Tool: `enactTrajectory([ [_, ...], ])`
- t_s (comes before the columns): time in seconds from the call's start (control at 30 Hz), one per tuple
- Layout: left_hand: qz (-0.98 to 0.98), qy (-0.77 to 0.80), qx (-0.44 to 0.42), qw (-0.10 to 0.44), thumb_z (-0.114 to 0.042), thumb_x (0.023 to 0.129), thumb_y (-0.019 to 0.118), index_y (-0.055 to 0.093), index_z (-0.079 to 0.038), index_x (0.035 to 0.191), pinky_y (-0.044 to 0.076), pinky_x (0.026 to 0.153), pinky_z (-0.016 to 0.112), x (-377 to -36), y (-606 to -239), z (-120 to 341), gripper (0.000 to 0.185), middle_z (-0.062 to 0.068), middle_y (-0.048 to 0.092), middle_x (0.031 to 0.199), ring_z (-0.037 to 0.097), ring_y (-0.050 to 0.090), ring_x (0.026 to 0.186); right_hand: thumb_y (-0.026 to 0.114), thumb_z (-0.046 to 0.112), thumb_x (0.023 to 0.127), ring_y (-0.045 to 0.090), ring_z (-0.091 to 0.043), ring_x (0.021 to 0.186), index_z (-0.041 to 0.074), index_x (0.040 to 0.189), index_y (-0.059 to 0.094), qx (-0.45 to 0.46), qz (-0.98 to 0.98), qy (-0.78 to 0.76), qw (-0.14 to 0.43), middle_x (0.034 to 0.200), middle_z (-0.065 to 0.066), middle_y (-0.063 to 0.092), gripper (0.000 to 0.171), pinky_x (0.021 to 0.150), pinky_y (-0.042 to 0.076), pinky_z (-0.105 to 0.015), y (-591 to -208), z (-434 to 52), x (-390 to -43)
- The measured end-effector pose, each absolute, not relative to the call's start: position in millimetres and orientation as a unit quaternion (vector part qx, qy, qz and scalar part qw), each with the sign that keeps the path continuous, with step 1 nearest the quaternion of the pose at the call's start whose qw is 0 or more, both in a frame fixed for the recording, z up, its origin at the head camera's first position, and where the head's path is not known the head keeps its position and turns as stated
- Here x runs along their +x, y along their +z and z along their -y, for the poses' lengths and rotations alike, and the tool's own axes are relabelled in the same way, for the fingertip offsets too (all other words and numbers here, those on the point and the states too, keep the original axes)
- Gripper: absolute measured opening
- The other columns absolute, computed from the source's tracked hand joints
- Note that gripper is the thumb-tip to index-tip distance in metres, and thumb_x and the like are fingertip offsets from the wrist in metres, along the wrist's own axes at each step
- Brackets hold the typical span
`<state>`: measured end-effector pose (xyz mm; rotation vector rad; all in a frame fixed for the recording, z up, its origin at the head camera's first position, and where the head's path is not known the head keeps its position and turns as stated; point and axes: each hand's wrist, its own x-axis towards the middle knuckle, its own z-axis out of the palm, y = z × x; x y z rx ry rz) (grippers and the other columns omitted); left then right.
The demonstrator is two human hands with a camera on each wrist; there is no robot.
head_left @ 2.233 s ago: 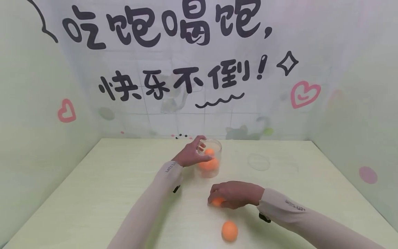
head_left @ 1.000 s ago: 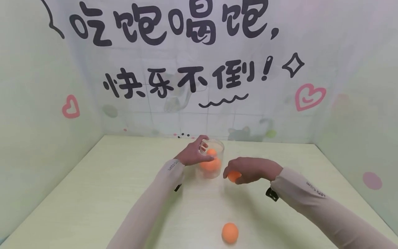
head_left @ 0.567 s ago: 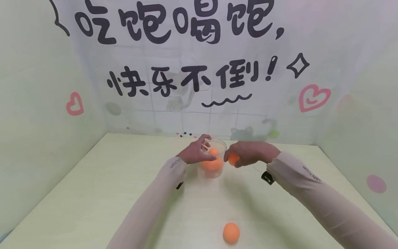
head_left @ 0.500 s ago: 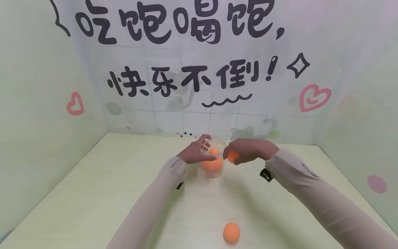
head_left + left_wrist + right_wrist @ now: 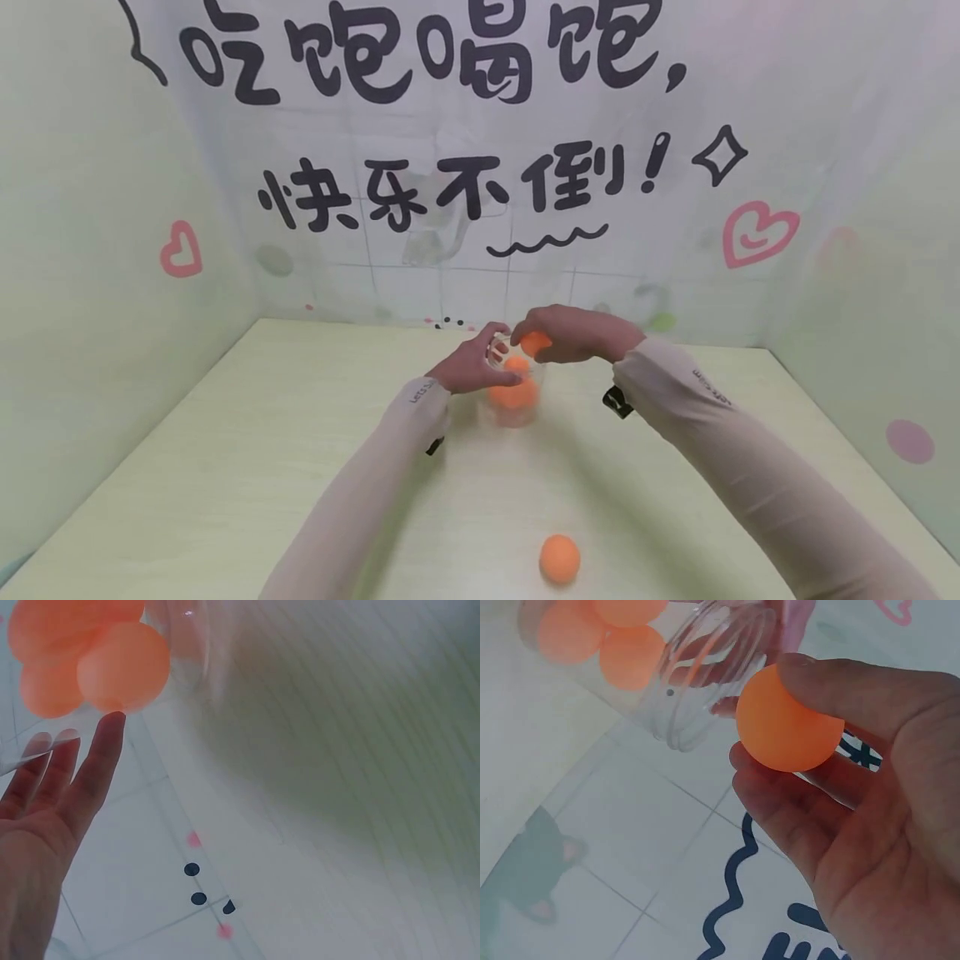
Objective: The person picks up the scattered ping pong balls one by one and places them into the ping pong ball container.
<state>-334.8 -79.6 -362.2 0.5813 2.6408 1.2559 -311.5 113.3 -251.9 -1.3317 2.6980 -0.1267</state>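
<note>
My left hand (image 5: pixel 471 364) grips a clear plastic jar (image 5: pixel 513 417) near its rim, thumb on the near side and fingers round the far side. Several orange ping-pong balls (image 5: pixel 124 666) lie inside the jar. Above the jar's open mouth, my right hand (image 5: pixel 573 332) pinches another orange ping-pong ball (image 5: pixel 789 718) between thumb and fingers. The right wrist view shows this ball just outside the threaded rim (image 5: pixel 686 682). One more ping-pong ball (image 5: pixel 560 559) rests on the table nearer to me.
The pale wood-grain table (image 5: pixel 225 467) is enclosed by a printed back curtain (image 5: pixel 420 208) and two side walls. The jar stands toward the table's far edge. Both sleeved forearms reach in from the front.
My right hand has picked up a ping-pong ball from the table, raised it, and carried it leftward over the jar's mouth. The left hand has kept its hold on the jar.
</note>
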Motion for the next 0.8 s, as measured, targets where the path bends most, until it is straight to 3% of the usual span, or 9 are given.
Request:
enactTrajectory([
  [0.33, -0.888, 0.41, 0.19, 0.081, -0.039, 0.078, 0.075, 0.034, -0.03, 0.135, 0.046, 0.091, 0.042, -338, -358, 77, 0.07, 0.007, 0.057, 0.118, 0.023, 0.056, 0.104, 0.061, 0.001, 0.086, 0.06, -0.025, 0.101, 0.009, 0.12, 0.066, -0.434, -0.898, -0.027, 0.071, 0.111, -0.009, 0.066, 0.035, 0.094, 0.047, -0.038, -268, -101, -330],
  [0.8, -0.889, 0.408, 0.19, 0.087, -0.04, 0.079, 0.074, 0.033, -0.027, 0.135, 0.047, 0.091, 0.042, -335, -362, 80, 0.07, 0.008, 0.058, 0.119, 0.023, 0.056, 0.106, 0.06, 0.003, 0.088, 0.058, -0.022, 0.101, 0.011, 0.125, 0.062, -0.414, -0.903, 0.001, 0.116, 0.117, -0.006, 0.065, 0.038, 0.096, 0.046, -0.037, -275, -92, -336],
])
